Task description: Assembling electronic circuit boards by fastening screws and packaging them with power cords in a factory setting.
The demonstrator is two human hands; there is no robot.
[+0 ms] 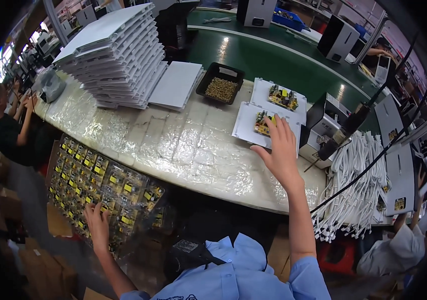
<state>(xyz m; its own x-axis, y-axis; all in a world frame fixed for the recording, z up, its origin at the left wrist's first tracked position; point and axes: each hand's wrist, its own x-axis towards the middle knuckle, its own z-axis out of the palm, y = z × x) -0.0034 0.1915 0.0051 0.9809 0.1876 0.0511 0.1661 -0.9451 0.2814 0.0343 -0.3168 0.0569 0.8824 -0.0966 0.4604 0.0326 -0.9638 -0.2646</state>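
My right hand (282,154) reaches over a white panel (244,123) on the table, its fingers stretched out and its thumb spread. Its fingertips cover part of a small yellow-brown circuit board (262,123) on that panel; I cannot tell whether they touch it. A second circuit board (283,98) rests on another white panel (259,90) just behind. Down at the left, my left hand (97,225) is over a tray filled with rows of similar boards (88,167), its fingers apart and no board visibly lifted in them.
A tall stack of white panels (118,55) stands at the back left beside a shorter pile (177,85). A black bin of small brass-coloured screws (222,89) is mid-table. An electric screwdriver (341,135) hangs at right, above bundled white cables (356,175). Other people work at both sides.
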